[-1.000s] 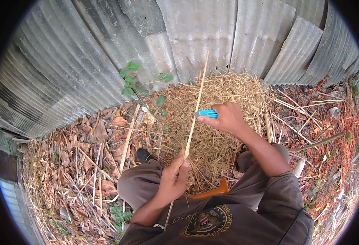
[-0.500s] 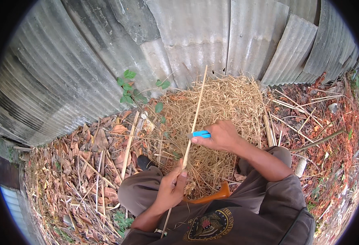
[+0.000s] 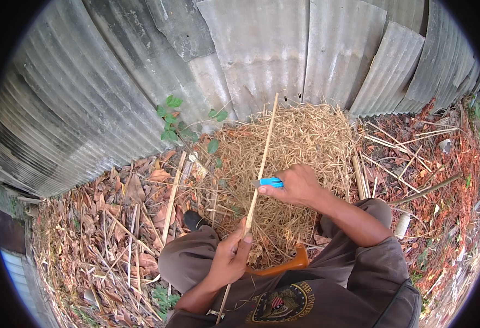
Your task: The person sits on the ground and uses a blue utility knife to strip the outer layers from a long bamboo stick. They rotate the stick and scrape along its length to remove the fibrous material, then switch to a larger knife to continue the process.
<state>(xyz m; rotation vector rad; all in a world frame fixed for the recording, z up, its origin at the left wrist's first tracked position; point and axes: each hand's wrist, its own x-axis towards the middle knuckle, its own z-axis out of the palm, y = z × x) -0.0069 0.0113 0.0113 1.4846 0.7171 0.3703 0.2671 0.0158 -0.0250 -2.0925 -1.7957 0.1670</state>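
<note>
A long, thin pale stick [image 3: 267,145], like a split bamboo strip, runs from my lap up over the straw, leaning slightly right at its far end. My left hand [image 3: 231,254] is closed round its lower part, and its near end passes below the hand toward my shirt. In my right hand [image 3: 295,185] is a blue-handled utility knife [image 3: 271,182], the thumb pressed along the handle. Its short grey blade rests against the stick's side, above my left hand.
A heap of pale straw-like shavings [image 3: 311,131] lies between my knees, before a corrugated metal fence [image 3: 261,49]. Dry leaves [image 3: 135,188] and loose sticks spread to the left. An orange curved object [image 3: 286,265] sits by my lap. A white cylinder [image 3: 402,224] lies at right.
The stick has slid slightly toward me, and my left hand is a little lower. My right hand and the knife have shifted very slightly, the blade still at the stick.
</note>
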